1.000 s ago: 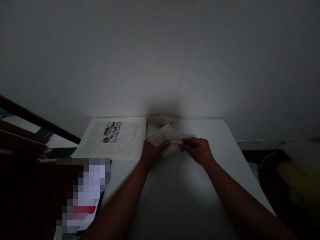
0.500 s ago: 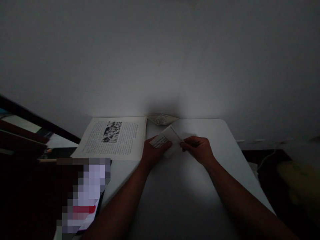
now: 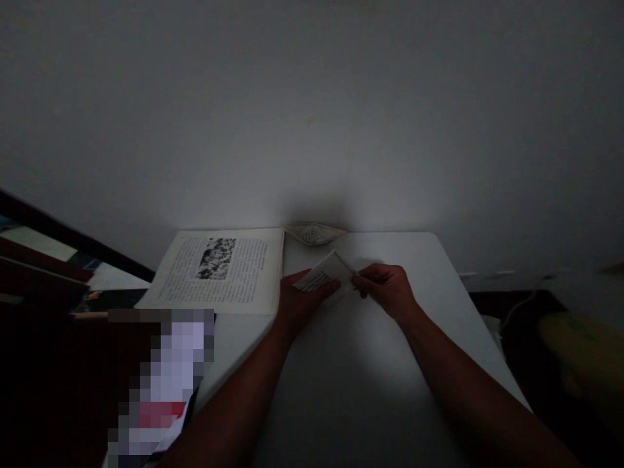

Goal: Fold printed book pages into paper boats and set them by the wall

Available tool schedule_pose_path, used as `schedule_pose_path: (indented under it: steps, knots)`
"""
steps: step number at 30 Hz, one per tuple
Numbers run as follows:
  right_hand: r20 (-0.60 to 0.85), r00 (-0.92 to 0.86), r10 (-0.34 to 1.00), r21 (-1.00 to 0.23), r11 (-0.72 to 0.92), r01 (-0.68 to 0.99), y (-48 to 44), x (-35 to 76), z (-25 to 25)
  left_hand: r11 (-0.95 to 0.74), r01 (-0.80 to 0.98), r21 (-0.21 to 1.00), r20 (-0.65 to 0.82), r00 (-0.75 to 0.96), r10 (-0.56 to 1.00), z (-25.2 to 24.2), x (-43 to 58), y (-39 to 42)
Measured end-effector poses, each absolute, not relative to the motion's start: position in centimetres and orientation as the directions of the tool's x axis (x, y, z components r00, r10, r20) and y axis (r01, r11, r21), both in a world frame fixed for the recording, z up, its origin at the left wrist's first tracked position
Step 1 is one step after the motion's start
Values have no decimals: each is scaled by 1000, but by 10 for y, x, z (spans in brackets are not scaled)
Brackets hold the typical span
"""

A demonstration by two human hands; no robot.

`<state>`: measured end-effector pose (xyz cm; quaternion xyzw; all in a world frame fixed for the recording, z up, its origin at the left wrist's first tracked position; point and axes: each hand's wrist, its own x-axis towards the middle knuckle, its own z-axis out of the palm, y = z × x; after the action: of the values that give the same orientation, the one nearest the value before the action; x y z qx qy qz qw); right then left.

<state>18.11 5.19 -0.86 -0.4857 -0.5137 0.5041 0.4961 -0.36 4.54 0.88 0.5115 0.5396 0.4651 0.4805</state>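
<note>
A small folded sheet of printed paper (image 3: 331,268) is held above the table between both hands, one corner pointing toward the wall. My left hand (image 3: 303,294) is closed on its left side, the thumb lying across the printed face. At the right edge, my right hand (image 3: 383,286) pinches the paper between thumb and curled fingers. Just beyond the hands, a folded paper boat (image 3: 314,233) stands on the table against the wall. The underside of the folded paper and some of the left fingers are hidden.
A stack of printed pages (image 3: 244,270) with a dark picture lies at the table's back left. A blurred-out bright screen (image 3: 178,364) is by the left edge. The white table (image 3: 409,253) meets a grey wall. A pale cable (image 3: 524,302) runs beyond the right edge.
The left thumb has slid slightly right across the folded paper, and the paper has tilted a little. Both hands keep their hold. The view has shifted slightly.
</note>
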Motion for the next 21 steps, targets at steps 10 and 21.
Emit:
schedule_pose_path:
  steps: [10,21]
  knots:
    - [27,18,999,-992,29,-120,55,185,-17,-33,117,993,32,13,999,6,-7,47]
    - [6,71,997,-937,30,-348,59,187,-19,25,74,997,-38,176,984,3,-11,51]
